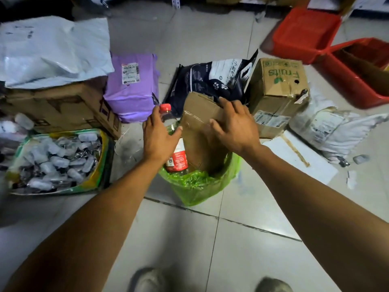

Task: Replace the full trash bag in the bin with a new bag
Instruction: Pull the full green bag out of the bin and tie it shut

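At frame centre a green bag [202, 186] lines the bin, stuffed with a red-capped bottle [175, 152] and a cardboard piece [200, 131] that stick out above its rim. The left hand [159, 138] curls around the bottle's neck, thumb and fingers wrapped about it. The right hand [235, 125] lies flat on the cardboard's upper edge, fingers spread. The bag's rim lies just below both hands. A "Fruits" box [275, 91] stands right of centre.
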